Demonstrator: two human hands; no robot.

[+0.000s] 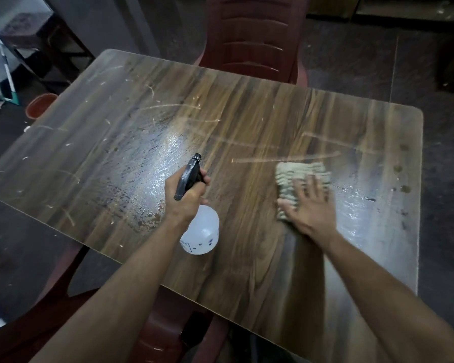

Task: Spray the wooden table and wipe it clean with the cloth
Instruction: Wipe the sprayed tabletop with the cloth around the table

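Your left hand (186, 197) is wrapped around the neck of the spray bottle (200, 230), fingers curled over the black trigger head (189, 178), which points away from you toward the far side of the wooden surface (247, 121). The bottle's translucent white body hangs below your fist, above the near middle of the surface; whether it touches the wood cannot be told. Your right hand (311, 208) lies flat with fingers spread on the cloth (296, 176), a pale, ribbed, folded rag, pressing it onto the right part of the surface; the fingers look blurred. The cloth sticks out beyond your fingertips on the far side and at the left of your palm. A wet, shiny patch spreads just ahead of the nozzle in the middle of the surface, and another glistens to the right of the cloth, near the right edge. Pale scratches and streaks cross the far and left parts of the wood, and a few small round drops sit near the right edge. A dark red plastic chair (252, 35) stands at the far side, and a small red bucket (41, 104) sits on the floor off the left corner.
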